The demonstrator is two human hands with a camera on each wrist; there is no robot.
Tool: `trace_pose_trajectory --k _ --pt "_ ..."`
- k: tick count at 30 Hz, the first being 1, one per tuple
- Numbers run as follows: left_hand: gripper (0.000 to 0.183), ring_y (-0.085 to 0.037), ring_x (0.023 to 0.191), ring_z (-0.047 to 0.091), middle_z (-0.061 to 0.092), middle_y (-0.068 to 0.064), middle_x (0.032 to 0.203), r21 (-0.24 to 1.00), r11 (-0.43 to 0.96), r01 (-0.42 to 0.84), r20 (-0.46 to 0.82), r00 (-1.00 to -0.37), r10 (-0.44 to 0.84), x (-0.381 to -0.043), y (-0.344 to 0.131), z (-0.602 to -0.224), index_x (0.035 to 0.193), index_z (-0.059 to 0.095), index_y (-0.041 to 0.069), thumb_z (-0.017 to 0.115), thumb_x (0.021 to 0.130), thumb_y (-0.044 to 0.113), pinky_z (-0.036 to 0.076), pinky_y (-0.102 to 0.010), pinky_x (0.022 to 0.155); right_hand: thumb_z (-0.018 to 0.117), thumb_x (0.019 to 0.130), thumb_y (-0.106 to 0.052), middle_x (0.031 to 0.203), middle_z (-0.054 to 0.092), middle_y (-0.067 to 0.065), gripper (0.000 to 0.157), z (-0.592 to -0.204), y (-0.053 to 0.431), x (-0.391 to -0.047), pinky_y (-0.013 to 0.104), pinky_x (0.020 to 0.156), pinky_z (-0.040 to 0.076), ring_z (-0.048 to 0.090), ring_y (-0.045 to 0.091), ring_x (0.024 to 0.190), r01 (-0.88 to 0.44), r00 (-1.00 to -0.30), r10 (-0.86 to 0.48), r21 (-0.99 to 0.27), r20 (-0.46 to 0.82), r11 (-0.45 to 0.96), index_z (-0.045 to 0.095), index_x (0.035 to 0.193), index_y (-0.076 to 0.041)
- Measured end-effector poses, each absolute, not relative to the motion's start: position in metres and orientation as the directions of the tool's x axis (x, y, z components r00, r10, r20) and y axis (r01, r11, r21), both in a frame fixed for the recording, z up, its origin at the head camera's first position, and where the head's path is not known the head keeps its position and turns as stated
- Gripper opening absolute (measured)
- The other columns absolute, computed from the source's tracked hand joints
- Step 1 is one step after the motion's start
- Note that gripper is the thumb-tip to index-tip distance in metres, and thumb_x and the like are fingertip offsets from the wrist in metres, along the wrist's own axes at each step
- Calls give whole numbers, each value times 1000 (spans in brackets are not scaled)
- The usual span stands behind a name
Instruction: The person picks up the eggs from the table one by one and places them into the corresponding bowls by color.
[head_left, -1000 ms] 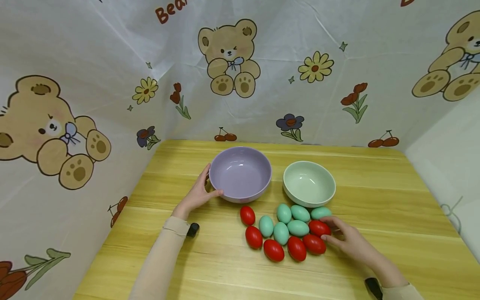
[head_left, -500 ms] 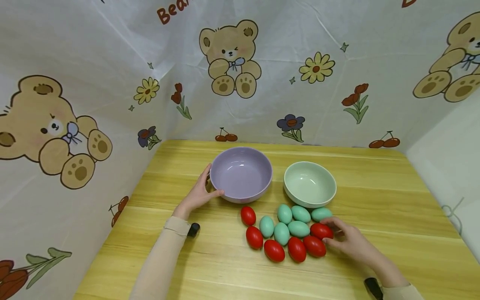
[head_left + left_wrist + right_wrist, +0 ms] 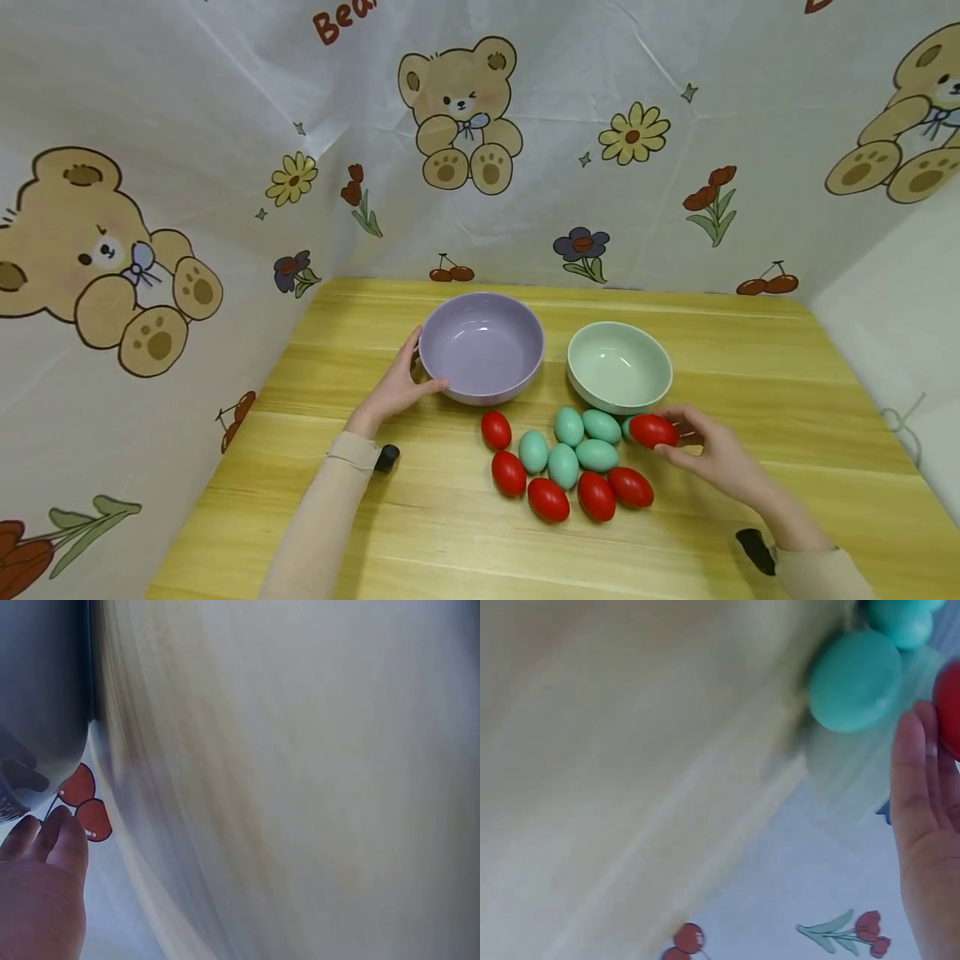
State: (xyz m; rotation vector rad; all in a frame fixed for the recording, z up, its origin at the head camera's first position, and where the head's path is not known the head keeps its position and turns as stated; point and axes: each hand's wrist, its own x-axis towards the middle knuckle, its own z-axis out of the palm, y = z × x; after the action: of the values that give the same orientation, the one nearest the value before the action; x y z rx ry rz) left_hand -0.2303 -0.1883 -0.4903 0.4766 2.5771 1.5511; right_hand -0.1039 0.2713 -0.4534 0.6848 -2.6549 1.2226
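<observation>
In the head view my right hand point(image 3: 712, 458) pinches a red egg point(image 3: 652, 431) between thumb and fingertips, over a mint-green egg point(image 3: 627, 429) partly hidden behind it. The right wrist view catches the red egg point(image 3: 949, 709) at its right edge, beside the fingers. Just beyond stands a pale green bowl point(image 3: 618, 367) with nothing in it. My left hand point(image 3: 393, 387) rests against the left side of an empty purple bowl point(image 3: 482, 350), thumb at the near rim, fingers extended along the wall.
Several mint-green eggs point(image 3: 597, 455) and red eggs point(image 3: 548, 500) lie grouped on the wood-patterned table point(image 3: 420, 533), in front of the bowls. A white bear-print cloth point(image 3: 540, 217) hangs behind and along the sides.
My right hand has lifted the red egg from the group and moved it slightly away from me, towards the green bowl. My left hand has stayed at the purple bowl.
</observation>
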Motion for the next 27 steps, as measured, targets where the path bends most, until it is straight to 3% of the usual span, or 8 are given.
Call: trace_pose_trajectory --k 5,11,17,22,27 --pt "109 -26 135 22 9 -7 152 882 423 209 71 -945 319 -232 -189 -491 150 1 19 77 75 37 25 -38 107 74 74 5 102 62 9 49 -434 268 -123 15 74 48 59 13 83 -475 -879 -336 -677 338 562 55 118 -3" --pt "108 -33 132 27 10 -12 152 891 396 221 87 -940 329 -231 -189 -489 150 1 18 77 76 34 27 -43 106 71 81 -4 108 59 10 44 -412 251 -148 15 77 47 57 16 89 -419 -905 -323 -709 277 567 52 120 -2" --pt "109 -34 125 38 13 -9 151 906 371 201 74 -942 328 -232 -187 -489 150 1 18 78 75 33 32 -38 103 67 84 -3 111 58 17 41 -383 218 -159 30 79 51 56 29 93 -369 -919 -332 -761 213 534 51 120 5" --pt "109 -35 125 37 12 -8 151 916 355 185 65 -944 323 -232 -186 -489 150 1 18 78 75 32 33 -36 103 67 83 -1 109 57 20 41 -375 193 -174 49 81 49 56 34 93 -388 -904 -365 -785 222 483 51 119 9" --pt "108 -35 126 37 12 -9 152 919 351 178 61 -945 320 -230 -187 -490 150 1 22 78 75 31 32 -37 104 66 84 0 110 57 22 39 -373 169 -188 52 83 47 56 35 95 -387 -894 -398 -804 206 451 50 119 10"
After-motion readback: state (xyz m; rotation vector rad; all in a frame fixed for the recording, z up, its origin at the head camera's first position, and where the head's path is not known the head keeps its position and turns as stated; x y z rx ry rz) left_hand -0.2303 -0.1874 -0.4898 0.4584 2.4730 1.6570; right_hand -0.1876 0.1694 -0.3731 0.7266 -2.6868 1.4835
